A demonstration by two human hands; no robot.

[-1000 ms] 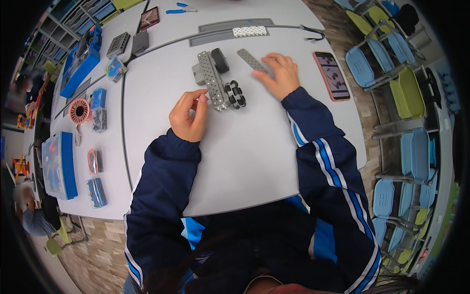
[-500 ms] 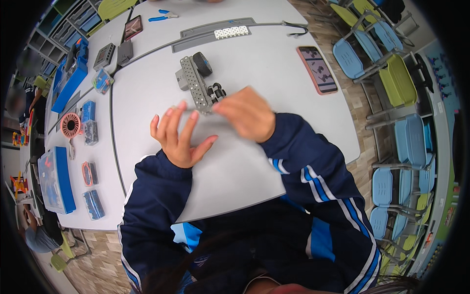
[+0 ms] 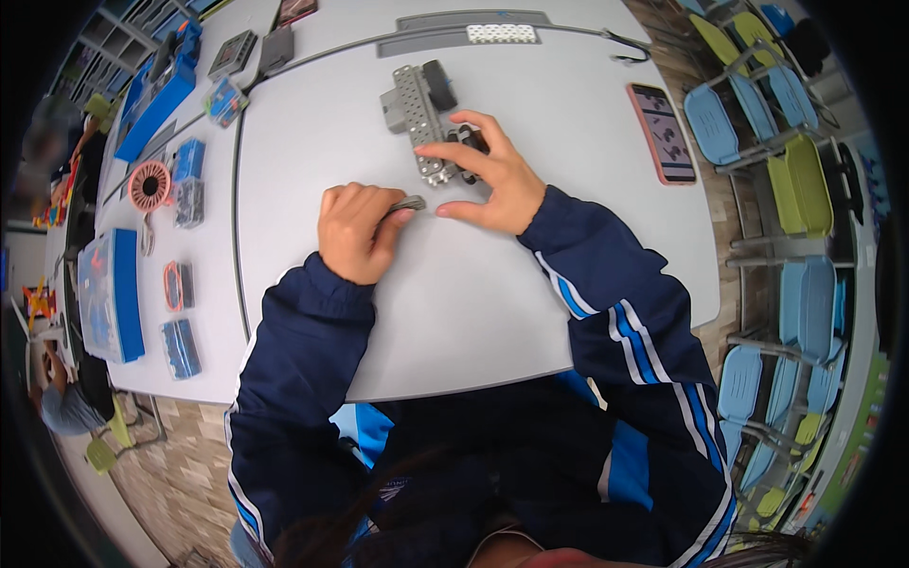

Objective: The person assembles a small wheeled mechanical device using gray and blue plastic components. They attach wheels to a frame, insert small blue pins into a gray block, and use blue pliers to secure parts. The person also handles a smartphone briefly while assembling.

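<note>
A grey building-set model (image 3: 414, 109) lies on the light table in front of me. It has a long perforated beam, a dark wheel (image 3: 438, 83) at its far end and black parts on its right side. In my left hand (image 3: 358, 227), thumb and fingers pinch a small grey piece (image 3: 409, 203), just short of the model's near end; its exact kind is unclear. My right hand (image 3: 502, 175) is open over the model's right side, its thumb and fingers apart. One fingertip lies over the beam; whether it touches is hard to tell.
To the right lies a phone (image 3: 666, 137) in a pink case. A white perforated piece (image 3: 502, 34) sits in a grey tray at the far side. Toward the left are a pink fan (image 3: 150, 186), small parts boxes (image 3: 180, 348), a large blue-edged box (image 3: 126, 293) and an open blue bin (image 3: 156, 112).
My left hand has gone from spread fingers to a pinch on the small grey piece. My right hand has opened over the model. The whole view has shifted slightly.
</note>
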